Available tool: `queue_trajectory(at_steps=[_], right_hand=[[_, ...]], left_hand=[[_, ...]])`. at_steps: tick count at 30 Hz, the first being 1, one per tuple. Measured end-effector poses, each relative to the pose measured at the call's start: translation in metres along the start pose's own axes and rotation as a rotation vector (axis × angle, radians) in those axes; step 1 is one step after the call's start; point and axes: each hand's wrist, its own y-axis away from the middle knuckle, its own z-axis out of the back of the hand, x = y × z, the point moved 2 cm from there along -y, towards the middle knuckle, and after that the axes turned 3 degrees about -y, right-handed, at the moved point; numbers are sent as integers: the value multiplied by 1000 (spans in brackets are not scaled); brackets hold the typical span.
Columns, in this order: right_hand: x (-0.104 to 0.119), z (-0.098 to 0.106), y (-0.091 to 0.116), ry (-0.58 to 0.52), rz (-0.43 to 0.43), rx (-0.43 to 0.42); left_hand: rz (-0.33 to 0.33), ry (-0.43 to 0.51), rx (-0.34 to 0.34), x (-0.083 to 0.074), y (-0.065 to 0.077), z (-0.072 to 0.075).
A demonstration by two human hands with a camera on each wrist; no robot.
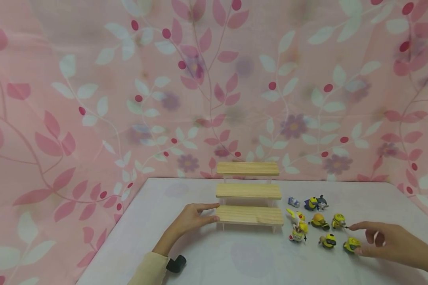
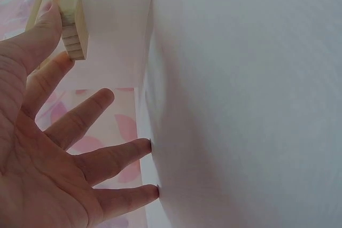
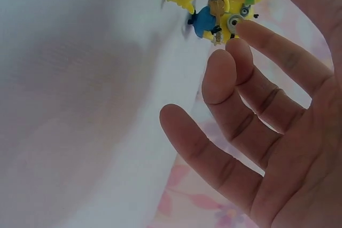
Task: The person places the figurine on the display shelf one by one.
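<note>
The step in hand appears to be picking up a toy figure while the stand is kept steady. Thumb and index finger of the left hand (image 1: pixel 193 219) pinch the left end of the lowest shelf (image 1: pixel 249 215) on a three-tier, pale wooden display stand (image 1: pixel 248 190) with clear supports; the other three fingers are spread out.

The right hand (image 1: pixel 392 238) is unclosed, fingers relaxed and bent, and grips nothing. Its thumb is at a small yellow-and-green plastic figure (image 1: pixel 351 245), toward the right edge of the white-covered table (image 1: pixel 256 263). Its index fingertip points at a yellow figure with a round goggle eye (image 1: pixel 338 221) just behind (whether it touches, I cannot tell).

The next move probably calls for bringing thumb and index together on one figure without tipping its neighbour, the left hand holding the shelf meanwhile.

No box or tray shows. The figures sit directly on the table, right of the stand: a yellow pair (image 1: pixel 298 227) near the lowest shelf's right end, a blue-and-white figure (image 1: pixel 294 202) farther back, and a dark-haired figure (image 1: pixel 321 203) toward the table's back edge.
</note>
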Motion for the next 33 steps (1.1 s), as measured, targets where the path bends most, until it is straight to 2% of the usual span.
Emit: queue_trajectory(at_steps=[10, 19, 33], right_hand=[[0, -5, 1, -41, -11, 28], [0, -8, -1, -3, -69, 42], [4, -7, -1, 15, -53, -13]], left_hand=[[1, -4, -2, 1, 0, 0], [5, -21, -5, 2, 0, -1], [7, -25, -12, -2, 1, 0]])
